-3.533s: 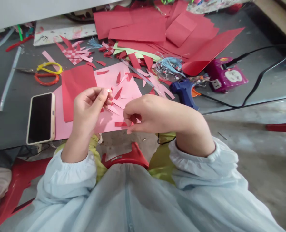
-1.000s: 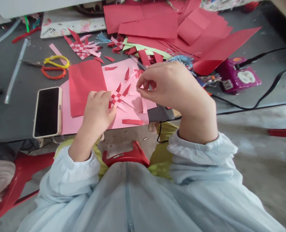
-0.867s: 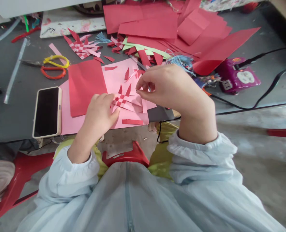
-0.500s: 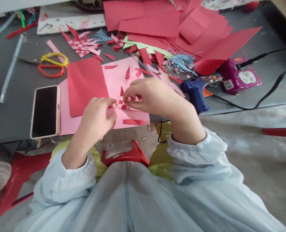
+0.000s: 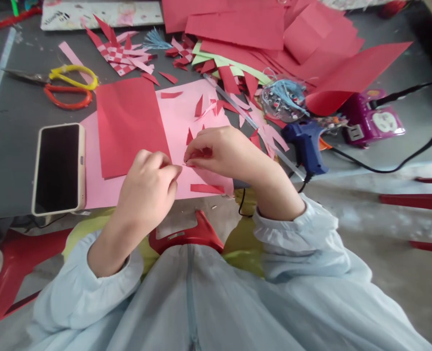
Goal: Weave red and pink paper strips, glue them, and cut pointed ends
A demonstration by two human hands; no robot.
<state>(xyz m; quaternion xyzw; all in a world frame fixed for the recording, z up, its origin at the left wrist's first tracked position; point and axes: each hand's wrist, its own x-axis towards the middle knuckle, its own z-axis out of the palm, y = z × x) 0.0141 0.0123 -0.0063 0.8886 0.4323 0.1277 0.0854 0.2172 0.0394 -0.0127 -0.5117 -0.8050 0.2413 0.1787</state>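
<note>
My left hand (image 5: 150, 185) is closed, thumb and fingers pinched together over the pink paper sheet (image 5: 179, 107); whatever they hold is hidden. My right hand (image 5: 225, 152) pinches the near side of a small woven paper piece (image 5: 189, 136). Only this piece's pointed red tips show clearly beyond the fingers. Both sets of fingertips almost meet. A red paper sheet (image 5: 131, 126) lies on the pink one, just beyond my left hand. Close to the front edge, below my right hand, is a loose red strip (image 5: 207, 188).
On the left lie a phone (image 5: 59, 168) and scissors (image 5: 67, 87). A red-and-pink woven piece (image 5: 121, 56) sits farther back, beside red paper sheets (image 5: 234, 31). To the right are a bead dish (image 5: 283, 100), a blue glue gun (image 5: 305, 146) and a purple corded box (image 5: 374, 119).
My left hand has turned and its fingers have closed more tightly. My right fingers now cover more of the woven piece. The whole view has shifted slightly.
</note>
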